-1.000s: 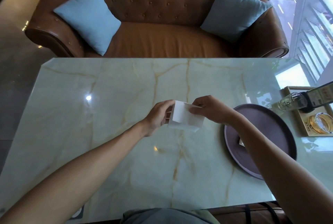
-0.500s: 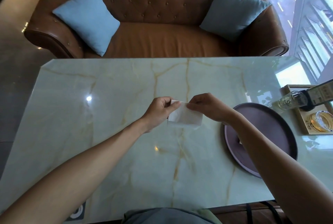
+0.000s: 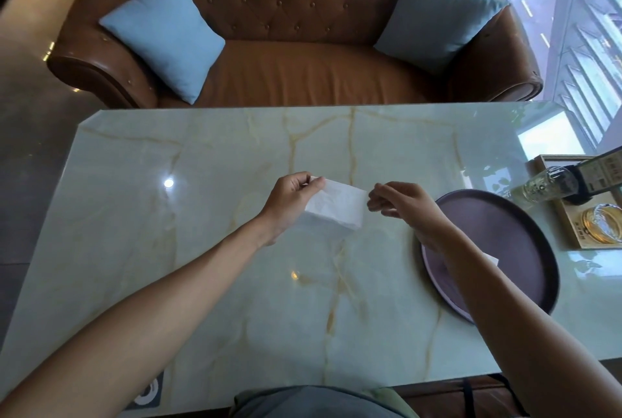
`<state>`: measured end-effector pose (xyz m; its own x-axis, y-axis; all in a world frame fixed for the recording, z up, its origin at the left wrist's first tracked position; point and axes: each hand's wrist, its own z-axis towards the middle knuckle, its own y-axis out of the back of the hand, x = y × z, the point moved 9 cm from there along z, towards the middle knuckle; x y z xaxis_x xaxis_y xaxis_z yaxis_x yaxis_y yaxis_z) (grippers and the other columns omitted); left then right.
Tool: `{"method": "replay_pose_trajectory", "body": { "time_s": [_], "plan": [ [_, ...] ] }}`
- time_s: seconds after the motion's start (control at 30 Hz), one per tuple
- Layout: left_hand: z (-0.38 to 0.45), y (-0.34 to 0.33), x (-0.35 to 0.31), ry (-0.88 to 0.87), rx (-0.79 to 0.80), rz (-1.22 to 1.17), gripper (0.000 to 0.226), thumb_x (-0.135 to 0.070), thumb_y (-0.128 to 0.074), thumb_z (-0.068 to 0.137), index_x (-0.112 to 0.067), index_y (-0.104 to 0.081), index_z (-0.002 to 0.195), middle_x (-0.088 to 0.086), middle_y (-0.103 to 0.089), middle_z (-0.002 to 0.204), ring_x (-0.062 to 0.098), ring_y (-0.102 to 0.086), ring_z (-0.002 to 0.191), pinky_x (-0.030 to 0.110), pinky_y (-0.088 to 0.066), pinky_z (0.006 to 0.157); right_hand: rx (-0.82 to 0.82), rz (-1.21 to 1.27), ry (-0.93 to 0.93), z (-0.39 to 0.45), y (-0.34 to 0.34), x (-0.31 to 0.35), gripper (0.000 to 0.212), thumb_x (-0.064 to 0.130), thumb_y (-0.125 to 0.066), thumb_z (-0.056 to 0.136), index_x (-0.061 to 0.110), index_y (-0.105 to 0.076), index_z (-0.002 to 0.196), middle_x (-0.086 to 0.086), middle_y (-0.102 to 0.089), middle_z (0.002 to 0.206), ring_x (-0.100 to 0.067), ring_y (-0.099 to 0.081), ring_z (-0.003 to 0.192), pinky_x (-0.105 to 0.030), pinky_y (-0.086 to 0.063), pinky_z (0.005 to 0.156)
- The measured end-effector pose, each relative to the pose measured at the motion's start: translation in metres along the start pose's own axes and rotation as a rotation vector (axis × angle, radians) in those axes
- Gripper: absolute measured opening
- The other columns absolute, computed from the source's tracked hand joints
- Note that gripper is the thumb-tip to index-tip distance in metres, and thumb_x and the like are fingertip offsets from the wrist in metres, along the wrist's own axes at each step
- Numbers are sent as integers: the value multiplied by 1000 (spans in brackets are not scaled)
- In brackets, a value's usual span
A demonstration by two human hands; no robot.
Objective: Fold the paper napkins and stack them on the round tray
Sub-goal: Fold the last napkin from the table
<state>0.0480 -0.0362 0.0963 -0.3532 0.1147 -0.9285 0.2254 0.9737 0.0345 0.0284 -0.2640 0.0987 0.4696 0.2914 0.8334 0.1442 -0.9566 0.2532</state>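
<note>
A white paper napkin (image 3: 336,207) hangs above the middle of the marble table, spread out flat between both hands. My left hand (image 3: 289,199) pinches its upper left corner. My right hand (image 3: 400,204) pinches its right edge with the fingertips. To the right lies the dark round tray (image 3: 525,249). A corner of a white folded napkin (image 3: 493,257) shows on the tray, mostly hidden behind my right forearm.
The pale green marble table (image 3: 202,249) stretches left and toward me. At the right edge a wooden tray (image 3: 572,236) holds a glass bottle (image 3: 552,182) and a glass ashtray (image 3: 602,224). A brown leather sofa (image 3: 296,57) with two blue cushions stands behind the table.
My hands have drawn apart and the napkin has spread wider between them. Both hands stay over the table's middle.
</note>
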Motion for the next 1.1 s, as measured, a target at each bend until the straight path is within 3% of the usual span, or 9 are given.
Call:
{"method": "replay_pose_trajectory", "body": {
  "time_s": [0.1, 0.2, 0.3, 0.4, 0.47, 0.6, 0.77, 0.87, 1.1],
  "plan": [
    [0, -2, 0, 6, 6, 9, 44, -42, -63, 94, 2, -63, 91, 5, -51, 75, 16, -45, 69, 30, -34, 67, 129, 154, -93, -8, -28, -15, 36, 43, -56, 101, 12, -70, 113, -5, -77, 107, -19, -72, 101, -39, -52, 96],
    [0, -3, 4, 29, 5, 32, 29, -29, -63, 98, 0, -64, 98, -1, -57, 69, 9, -47, 53, 22, -38, 52, 101, 258, -87, -12, -45, -14, 27, 24, -63, 99, 3, -68, 115, -8, -69, 98, -22, -66, 92, -37, -55, 91],
    [-3, -5, 15, 93, 48, 74, 36, -26, -68, 94, -13, -57, 127, 5, -76, 96, 17, -70, 79, 36, -58, 75, -45, 296, -81, -13, -44, -12, 7, 9, -65, 95, 12, -69, 100, 0, -72, 83, -20, -65, 80, -32, -53, 77],
    [-8, -1, 21, 100, 32, 190, 54, -21, -69, 93, -25, -44, 142, 4, -71, 89, 17, -64, 77, 41, -56, 88, -134, 253, -91, -13, -39, -16, 24, 14, -68, 93, 19, -64, 116, -1, -73, 93, -19, -65, 86, -34, -50, 83],
    [-8, -1, 21, 71, 35, 237, 50, -19, -69, 93, -27, -50, 138, 3, -64, 81, 15, -58, 73, 43, -54, 91, -149, 182, -63, -14, -37, -17, 42, 19, -69, 91, 27, -58, 131, -4, -74, 101, -15, -67, 88, -31, -50, 85],
    [-9, -6, 20, 21, 82, 218, 27, -16, -72, 91, -22, -69, 117, -1, -57, 79, 13, -54, 73, 37, -54, 81, -78, 105, 17, -16, -38, -8, 24, 17, -65, 96, 23, -70, 119, -7, -73, 97, -10, -62, 80, -22, -46, 73],
    [-12, -15, 24, 24, 176, 280, 54, -8, -86, 74, -19, -68, 124, -10, -68, 93, 2, -64, 76, 17, -52, 76, 68, 74, -9, -15, -43, -9, 44, 6, -74, 87, 13, -64, 129, -7, -71, 114, -11, -67, 95, -17, -49, 80],
    [-11, -10, 25, -36, 117, 405, 42, -14, -81, 80, -24, -69, 119, -15, -67, 89, 6, -64, 77, 16, -47, 74, 112, 17, -14, -14, -45, -11, 52, -3, -72, 82, 17, -63, 129, -8, -68, 115, -18, -65, 94, -22, -50, 76],
    [-9, -6, 26, -73, 105, 466, 13, -27, -67, 95, -24, -75, 104, -12, -70, 83, 5, -61, 79, 22, -45, 74, -7, -194, 102, -9, -34, -1, 8, 12, -69, 91, 19, -73, 90, 9, -59, 64, -8, -45, 53, -19, -33, 48]
  ]
}}
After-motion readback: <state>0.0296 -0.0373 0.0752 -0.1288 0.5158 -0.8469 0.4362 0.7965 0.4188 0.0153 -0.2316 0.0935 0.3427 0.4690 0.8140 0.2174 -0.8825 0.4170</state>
